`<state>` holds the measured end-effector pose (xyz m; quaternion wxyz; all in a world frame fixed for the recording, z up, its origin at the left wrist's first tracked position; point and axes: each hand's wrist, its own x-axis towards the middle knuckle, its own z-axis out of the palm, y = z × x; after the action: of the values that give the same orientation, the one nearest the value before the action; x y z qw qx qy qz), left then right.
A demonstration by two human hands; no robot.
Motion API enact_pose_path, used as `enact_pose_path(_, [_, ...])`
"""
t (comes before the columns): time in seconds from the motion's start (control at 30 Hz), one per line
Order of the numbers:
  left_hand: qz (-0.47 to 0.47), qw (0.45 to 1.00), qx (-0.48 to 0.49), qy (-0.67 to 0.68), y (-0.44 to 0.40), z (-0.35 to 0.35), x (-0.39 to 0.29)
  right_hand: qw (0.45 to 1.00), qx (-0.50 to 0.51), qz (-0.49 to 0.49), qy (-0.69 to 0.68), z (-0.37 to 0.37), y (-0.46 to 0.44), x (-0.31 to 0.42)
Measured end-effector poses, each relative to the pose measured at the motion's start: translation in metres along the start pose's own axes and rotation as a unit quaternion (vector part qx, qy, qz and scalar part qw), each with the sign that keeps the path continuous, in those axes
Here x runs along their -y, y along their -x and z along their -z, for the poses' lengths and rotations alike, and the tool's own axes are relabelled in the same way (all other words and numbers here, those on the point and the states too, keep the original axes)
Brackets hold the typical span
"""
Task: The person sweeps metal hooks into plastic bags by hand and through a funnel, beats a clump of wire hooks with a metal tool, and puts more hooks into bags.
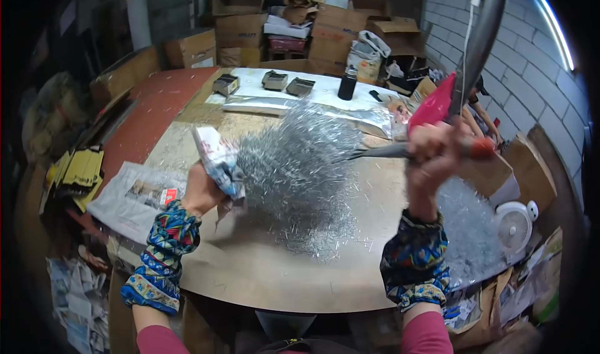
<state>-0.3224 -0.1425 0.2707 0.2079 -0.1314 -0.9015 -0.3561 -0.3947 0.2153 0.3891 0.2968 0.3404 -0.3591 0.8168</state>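
My left hand (203, 191) is wrapped round a crumpled printed wrapper (219, 160) at the left side of a large bristling bunch of thin silvery strands (300, 160). Closed round the handle of a dark metal tool (387, 150) with a red end is my right hand (431, 160), slightly blurred. The tool's tip reaches the right side of the bunch. Loose silvery pieces lie below the bunch on the tabletop (281, 285). Patterned sleeves cover both my forearms.
A black bottle (347, 84) and small dark boxes (275, 80) stand at the back. To the right are a pile of silvery pieces (469, 229), a white fan (514, 228) and another person's arm (484, 116). A printed bag (140, 198) lies left; a pole rises at right.
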Motion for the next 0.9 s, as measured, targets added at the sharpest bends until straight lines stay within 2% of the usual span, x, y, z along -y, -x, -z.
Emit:
enact_pose_path(0.03, [0.029, 0.998, -0.045, 0.041, 0.002, 0.003, -0.004, 0.996, 0.054, 0.037, -0.054, 0.01, -0.003, 0.005])
enact_pose_path(0.07, [0.046, 0.995, -0.043, 0.077, 0.005, -0.006, 0.012, 0.994, 0.053, 0.052, -0.083, 0.003, -0.001, 0.008])
enact_pose_path(0.17, [0.065, 0.996, 0.037, 0.041, 0.017, -0.032, 0.034, 0.981, 0.043, -0.141, 0.123, 0.006, 0.019, -0.026])
enact_pose_path(0.2, [0.057, 0.997, 0.046, 0.005, 0.024, -0.034, 0.032, 0.969, 0.054, -0.144, 0.195, 0.009, 0.021, -0.032])
enact_pose_path(0.23, [0.049, 0.997, 0.052, -0.03, 0.028, -0.034, 0.027, 0.949, 0.127, -0.167, 0.236, 0.008, 0.023, -0.032])
enact_pose_path(0.27, [0.06, 0.993, 0.083, -0.053, 0.03, -0.037, 0.038, 0.921, 0.154, -0.211, 0.29, 0.007, 0.023, -0.03])
enact_pose_path(0.3, [0.021, 0.996, 0.077, -0.03, 0.031, -0.042, 0.047, 0.886, 0.177, -0.254, 0.345, 0.004, 0.023, -0.029])
enact_pose_path(0.37, [-0.054, 0.996, 0.071, 0.021, 0.039, -0.054, 0.053, 0.844, 0.229, -0.322, 0.364, -0.004, 0.025, -0.036])
enact_pose_path(0.4, [-0.057, 0.997, 0.042, 0.008, 0.044, -0.064, 0.054, 0.844, 0.233, -0.334, 0.349, 0.0, 0.031, -0.047])
enact_pose_path(0.5, [0.027, 0.997, 0.017, -0.066, 0.041, -0.069, 0.011, 0.841, 0.2, -0.359, 0.352, -0.007, 0.047, -0.054])
enact_pose_path(0.57, [0.024, 0.999, -0.006, -0.028, 0.045, -0.071, 0.0, 0.869, 0.147, -0.301, 0.363, -0.009, 0.062, -0.054])
enact_pose_path(0.63, [-0.058, 0.995, -0.054, -0.063, 0.047, -0.072, 0.003, 0.894, 0.127, -0.216, 0.371, 0.007, 0.07, -0.054])
enact_pose_path(0.67, [-0.052, 0.995, -0.068, 0.042, 0.038, -0.082, 0.021, 0.924, 0.085, -0.186, 0.323, 0.017, 0.068, -0.054])
enact_pose_path(0.73, [-0.032, 0.996, -0.063, -0.049, 0.029, -0.076, 0.037, 0.962, 0.01, -0.131, 0.24, 0.023, 0.058, -0.052])
enact_pose_path(0.8, [0.002, 0.986, -0.121, 0.116, -0.003, -0.056, 0.031, 0.982, -0.027, -0.082, 0.17, 0.015, 0.034, -0.038])
enact_pose_path(0.83, [-0.048, 0.985, -0.153, -0.062, -0.014, -0.034, 0.019, 0.989, -0.036, -0.06, 0.133, 0.012, 0.02, -0.03])
enact_pose_path(0.87, [-0.053, 0.979, -0.174, 0.094, -0.026, -0.028, 0.022, 0.989, -0.027, -0.048, 0.137, 0.007, 0.009, -0.021])
enact_pose_path(0.9, [-0.026, 0.984, -0.175, -0.002, -0.032, -0.011, 0.016, 0.989, -0.019, -0.035, 0.143, 0.005, -0.002, -0.012])
